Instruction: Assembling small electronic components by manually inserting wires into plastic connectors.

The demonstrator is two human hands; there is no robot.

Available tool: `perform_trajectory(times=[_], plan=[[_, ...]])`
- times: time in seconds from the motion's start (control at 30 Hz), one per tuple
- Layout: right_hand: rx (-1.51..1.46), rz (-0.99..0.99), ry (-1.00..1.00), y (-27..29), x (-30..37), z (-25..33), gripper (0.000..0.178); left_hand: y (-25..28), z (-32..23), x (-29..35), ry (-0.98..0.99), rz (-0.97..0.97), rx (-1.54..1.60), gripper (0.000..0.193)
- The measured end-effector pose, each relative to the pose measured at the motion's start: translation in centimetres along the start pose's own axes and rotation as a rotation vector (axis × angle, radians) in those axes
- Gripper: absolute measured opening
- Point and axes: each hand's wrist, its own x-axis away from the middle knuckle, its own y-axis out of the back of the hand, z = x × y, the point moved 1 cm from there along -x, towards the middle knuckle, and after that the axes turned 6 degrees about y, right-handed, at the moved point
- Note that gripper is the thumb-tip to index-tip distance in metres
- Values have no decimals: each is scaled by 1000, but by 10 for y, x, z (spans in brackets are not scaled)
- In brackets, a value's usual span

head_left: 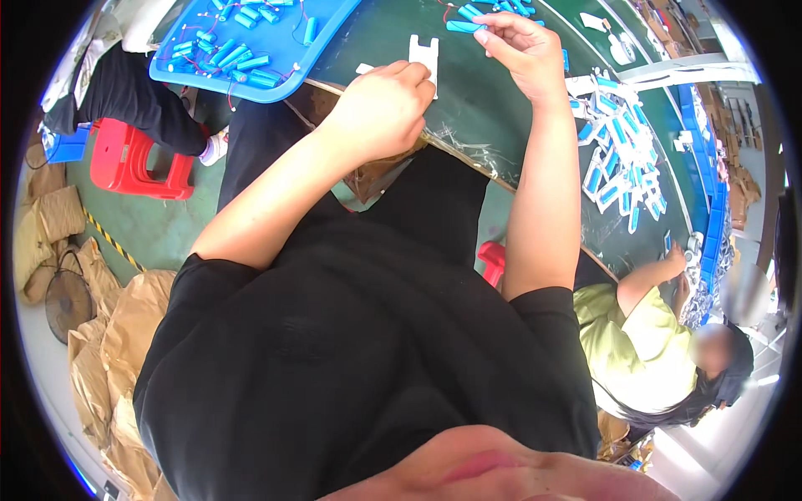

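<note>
A blue tray (276, 63) sits at the table's left end, holding many small blue cylindrical cells (238, 57) with thin red wires. The left hand (380, 108) is curled, fingertips pinching the lower edge of a white flat holder piece (424, 52) lying on the dark green table (468, 108). The right hand (522, 50) is closed around one blue cell (464, 26), held just above the table, near the white piece. To the right, a loose heap of blue-and-white cell packs (622, 150) spreads along the table, beside a co-worker in a yellow-green shirt (622, 334). A red stool (134, 159) stands on the floor at left
</note>
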Motion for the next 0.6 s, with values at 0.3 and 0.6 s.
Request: perform_trajectory(times=[0.3,0.6], plan=[[675,-119,232,-36,-5,53,15,-10,17,-2,-113,-248,74,25],[692,-110,220,-32,-4,46,16,2,23,-21,-81,-145,160,16]])
